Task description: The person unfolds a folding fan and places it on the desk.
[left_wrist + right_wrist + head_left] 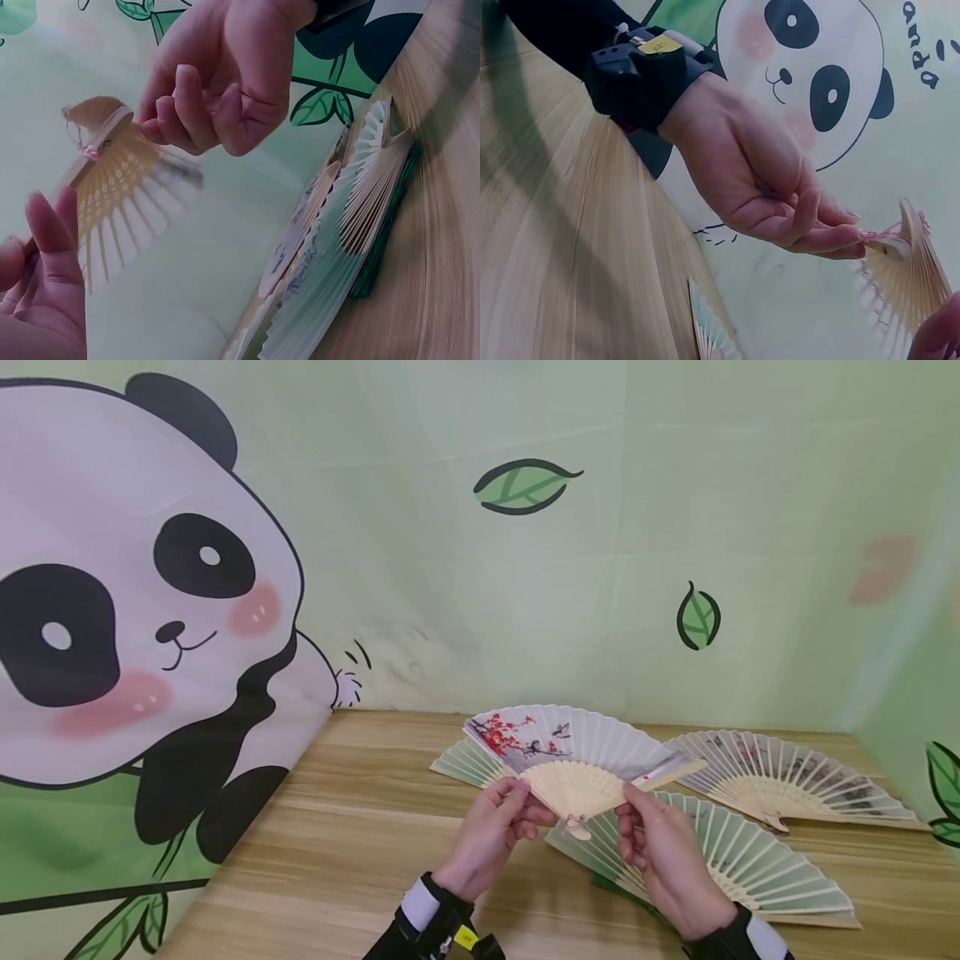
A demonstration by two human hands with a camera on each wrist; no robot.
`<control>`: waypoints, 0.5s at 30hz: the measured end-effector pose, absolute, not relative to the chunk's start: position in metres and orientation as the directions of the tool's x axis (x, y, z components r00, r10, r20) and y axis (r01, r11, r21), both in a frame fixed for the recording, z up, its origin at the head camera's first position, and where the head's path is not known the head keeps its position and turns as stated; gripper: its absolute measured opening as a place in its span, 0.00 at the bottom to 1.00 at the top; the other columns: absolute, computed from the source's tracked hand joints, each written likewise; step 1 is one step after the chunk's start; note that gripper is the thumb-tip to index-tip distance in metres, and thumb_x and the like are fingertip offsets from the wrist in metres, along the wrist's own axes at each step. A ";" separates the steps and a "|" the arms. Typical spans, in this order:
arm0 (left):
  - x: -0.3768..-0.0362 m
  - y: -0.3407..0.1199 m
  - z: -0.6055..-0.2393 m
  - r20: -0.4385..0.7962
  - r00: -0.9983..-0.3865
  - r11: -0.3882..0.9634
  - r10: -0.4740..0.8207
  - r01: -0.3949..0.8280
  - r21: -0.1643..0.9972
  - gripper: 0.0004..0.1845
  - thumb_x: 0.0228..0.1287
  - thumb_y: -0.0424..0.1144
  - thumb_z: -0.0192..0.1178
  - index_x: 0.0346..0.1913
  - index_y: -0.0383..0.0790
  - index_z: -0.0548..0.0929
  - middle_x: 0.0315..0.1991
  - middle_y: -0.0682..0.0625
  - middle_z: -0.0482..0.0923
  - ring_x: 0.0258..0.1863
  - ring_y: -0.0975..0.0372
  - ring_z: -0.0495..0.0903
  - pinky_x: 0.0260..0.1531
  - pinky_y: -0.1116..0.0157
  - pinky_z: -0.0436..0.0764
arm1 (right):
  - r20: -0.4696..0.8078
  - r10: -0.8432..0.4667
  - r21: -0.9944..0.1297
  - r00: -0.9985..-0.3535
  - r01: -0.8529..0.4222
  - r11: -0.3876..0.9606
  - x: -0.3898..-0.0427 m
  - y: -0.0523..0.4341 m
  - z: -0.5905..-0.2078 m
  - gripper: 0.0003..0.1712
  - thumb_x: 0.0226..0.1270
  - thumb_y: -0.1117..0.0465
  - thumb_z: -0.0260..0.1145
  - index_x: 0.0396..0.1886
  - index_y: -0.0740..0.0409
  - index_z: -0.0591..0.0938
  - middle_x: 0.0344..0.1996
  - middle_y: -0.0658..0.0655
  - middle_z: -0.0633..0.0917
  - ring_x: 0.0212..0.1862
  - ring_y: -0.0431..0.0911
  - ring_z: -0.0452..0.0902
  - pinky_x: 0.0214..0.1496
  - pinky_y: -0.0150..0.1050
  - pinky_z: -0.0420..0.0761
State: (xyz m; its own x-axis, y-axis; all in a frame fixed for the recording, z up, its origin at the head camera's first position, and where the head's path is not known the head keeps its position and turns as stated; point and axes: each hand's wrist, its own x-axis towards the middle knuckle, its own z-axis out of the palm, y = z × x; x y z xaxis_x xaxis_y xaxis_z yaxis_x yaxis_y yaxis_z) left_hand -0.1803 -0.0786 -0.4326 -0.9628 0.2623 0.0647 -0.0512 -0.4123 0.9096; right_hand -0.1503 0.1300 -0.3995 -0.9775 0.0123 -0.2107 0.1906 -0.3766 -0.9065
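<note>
An open folding fan (577,747) with red blossoms painted on white paper and pale bamboo ribs is held up over the wooden table (352,827). My left hand (497,817) pinches its left outer rib near the base. My right hand (660,847) pinches the right outer rib. In the left wrist view the fan's ribs (120,195) spread between my left hand (41,292) at the bottom left and my right hand (217,75) above. In the right wrist view my left hand (772,187) grips the fan's base (911,274), and a fingertip of my right hand (939,337) shows in the corner.
Three more open fans lie on the table: a green one (757,860) under my right hand, a painted one (795,777) at the back right, and a pale green one (465,764) behind the held fan. A panda backdrop (135,610) walls the left and rear.
</note>
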 end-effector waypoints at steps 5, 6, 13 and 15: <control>-0.183 -0.078 -0.433 0.091 -0.980 -0.471 0.179 -0.004 0.882 0.07 0.77 0.39 0.48 0.41 0.38 0.73 0.33 0.46 0.85 0.33 0.63 0.85 0.25 0.75 0.78 | -0.214 -0.004 -0.852 -0.977 0.188 -0.489 -0.152 0.128 -0.395 0.17 0.76 0.58 0.55 0.25 0.57 0.78 0.19 0.49 0.74 0.16 0.39 0.66 0.16 0.27 0.62; -0.183 -0.078 -0.433 0.100 -0.980 -0.480 0.171 0.006 0.877 0.07 0.77 0.39 0.48 0.42 0.38 0.73 0.34 0.46 0.85 0.33 0.63 0.85 0.25 0.75 0.78 | -0.209 -0.010 -0.840 -0.978 0.185 -0.511 -0.152 0.128 -0.395 0.17 0.76 0.59 0.55 0.24 0.57 0.78 0.19 0.49 0.74 0.17 0.39 0.66 0.17 0.27 0.62; -0.183 -0.079 -0.431 0.151 -0.981 -0.526 0.117 0.068 0.848 0.10 0.77 0.41 0.50 0.43 0.37 0.73 0.36 0.45 0.85 0.34 0.61 0.85 0.29 0.73 0.82 | -0.187 -0.056 -0.796 -0.981 0.185 -0.576 -0.152 0.125 -0.394 0.18 0.75 0.61 0.52 0.23 0.56 0.78 0.19 0.49 0.75 0.17 0.39 0.68 0.18 0.26 0.62; -0.182 -0.080 -0.431 0.153 -0.983 -0.533 0.105 0.075 0.843 0.10 0.77 0.41 0.49 0.44 0.36 0.73 0.36 0.44 0.84 0.35 0.61 0.85 0.29 0.73 0.82 | -0.178 -0.045 -0.798 -0.983 0.171 -0.577 -0.152 0.124 -0.393 0.18 0.76 0.61 0.52 0.23 0.57 0.78 0.19 0.49 0.76 0.17 0.38 0.71 0.19 0.25 0.65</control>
State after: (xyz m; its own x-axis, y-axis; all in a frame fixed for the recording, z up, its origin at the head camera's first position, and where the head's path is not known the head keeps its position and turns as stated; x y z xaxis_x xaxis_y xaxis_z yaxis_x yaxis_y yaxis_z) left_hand -0.1824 -0.0802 -0.4310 -0.9826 0.1050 0.1533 0.0745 -0.5331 0.8428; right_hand -0.1520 0.1245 -0.3931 -0.9829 -0.0454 -0.1782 0.1714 -0.5773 -0.7983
